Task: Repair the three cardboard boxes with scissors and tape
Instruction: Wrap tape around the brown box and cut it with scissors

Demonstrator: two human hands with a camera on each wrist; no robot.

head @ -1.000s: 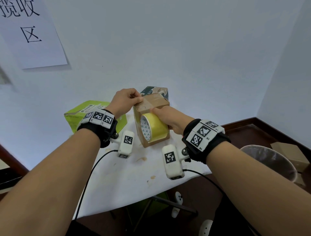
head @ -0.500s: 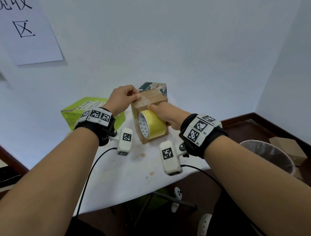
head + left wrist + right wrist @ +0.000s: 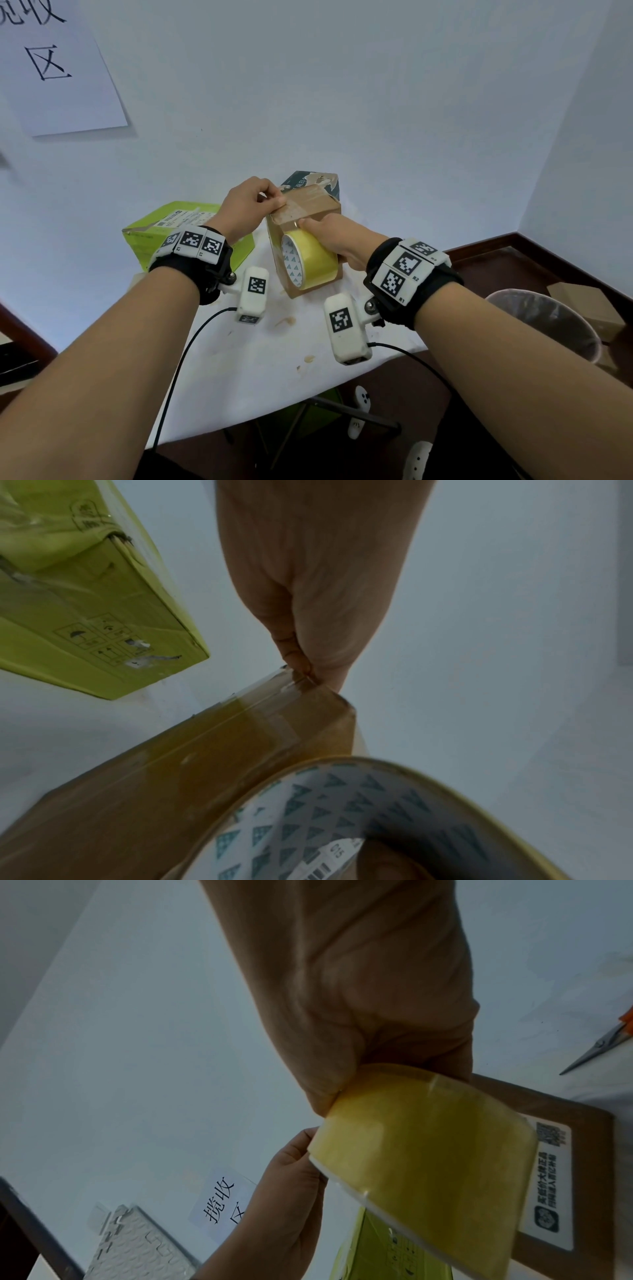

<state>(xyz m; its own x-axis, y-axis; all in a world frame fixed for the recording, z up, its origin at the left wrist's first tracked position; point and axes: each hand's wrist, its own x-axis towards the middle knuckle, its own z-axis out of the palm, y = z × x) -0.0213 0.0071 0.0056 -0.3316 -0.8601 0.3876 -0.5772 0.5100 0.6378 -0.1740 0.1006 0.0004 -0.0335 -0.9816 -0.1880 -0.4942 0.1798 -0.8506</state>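
Note:
A small brown cardboard box (image 3: 308, 214) stands upright on the white table (image 3: 239, 359). My left hand (image 3: 274, 202) pinches the free end of the clear tape against the box's top left edge; the pinch on the brown box (image 3: 171, 764) shows close up in the left wrist view. My right hand (image 3: 325, 229) grips the yellow tape roll (image 3: 308, 260), held against the box's front face just below its top edge. From the right wrist, the tape roll (image 3: 428, 1164) covers part of the labelled brown box (image 3: 565, 1150). The scissors (image 3: 603, 1045) lie on the table to the right.
A green box (image 3: 171, 226) sits to the left of the brown one, and a dark teal box (image 3: 315, 180) stands behind it by the wall. A lined waste bin (image 3: 548, 322) and more cardboard (image 3: 582, 301) are on the floor at right. The table edge is near me.
Both hands, the roll and the brown box stay in almost the same place. Only the head view has shifted a little.

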